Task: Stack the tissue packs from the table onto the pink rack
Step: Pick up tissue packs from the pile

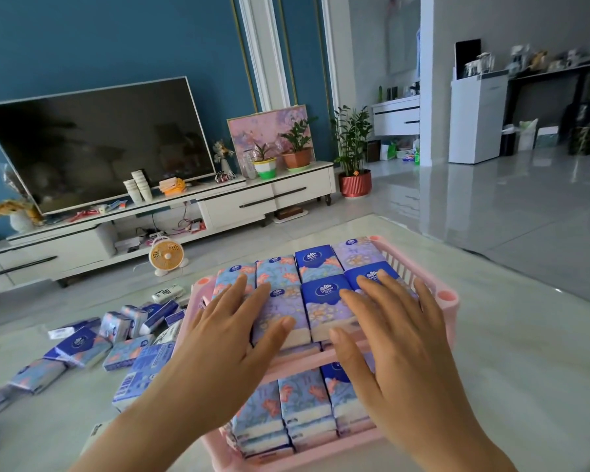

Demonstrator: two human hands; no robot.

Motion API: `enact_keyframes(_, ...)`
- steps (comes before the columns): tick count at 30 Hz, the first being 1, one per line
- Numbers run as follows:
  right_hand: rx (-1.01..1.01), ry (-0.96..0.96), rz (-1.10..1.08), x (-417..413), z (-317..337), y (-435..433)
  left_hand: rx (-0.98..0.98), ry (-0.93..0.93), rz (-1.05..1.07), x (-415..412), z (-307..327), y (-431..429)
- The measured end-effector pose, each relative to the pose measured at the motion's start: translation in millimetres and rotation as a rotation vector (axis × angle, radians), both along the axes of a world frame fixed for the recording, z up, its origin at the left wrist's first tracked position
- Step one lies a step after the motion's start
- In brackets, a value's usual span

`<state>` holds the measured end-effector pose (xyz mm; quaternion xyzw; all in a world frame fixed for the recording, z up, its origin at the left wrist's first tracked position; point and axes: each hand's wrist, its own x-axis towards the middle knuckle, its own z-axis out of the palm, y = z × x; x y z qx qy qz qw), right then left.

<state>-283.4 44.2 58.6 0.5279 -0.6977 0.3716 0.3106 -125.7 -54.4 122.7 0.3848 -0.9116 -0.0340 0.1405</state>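
A pink two-tier rack (447, 296) stands on the pale table. Its top tier is covered with several blue and floral tissue packs (315, 264) lying flat. More packs (304, 403) are stacked on the lower tier. My left hand (232, 321) lies flat on the top packs at the left, fingers spread and straight. My right hand (392, 321) lies flat on the top packs at the right, fingers spread the same way. Neither hand grips anything. Several loose tissue packs (116, 338) lie scattered on the table to the left of the rack.
The table's far edge (355, 221) runs just beyond the rack. A small orange fan (167, 256) stands on the floor behind it. A white TV cabinet (218, 206) with a large TV, cups and potted plants lines the blue wall.
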Motion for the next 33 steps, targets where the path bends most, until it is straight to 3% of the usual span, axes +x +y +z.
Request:
enact_keyframes(10,-0.030,-0.064,-0.006,1.5,6.6,-3.4,0.101,0.210,0.002,-1.5,5.1,7.2)
enact_keyframes(16,-0.026,-0.173,0.091,3.3,42.9,-10.6,0.023,0.437,0.048,-0.3,13.1,-8.9)
enact_keyframes(23,0.576,-0.298,0.036,-12.3,74.2,-33.0,0.104,0.066,-0.008,-11.3,-0.8,-25.6)
enact_keyframes(28,0.751,-0.231,0.000,-11.1,62.8,-41.9,0.016,-0.072,-0.085,-9.1,-12.4,-38.7)
enact_keyframes(33,0.796,-0.218,0.024,-18.3,61.6,-45.8,-0.046,-0.161,-0.083,-14.6,-13.0,-39.2)
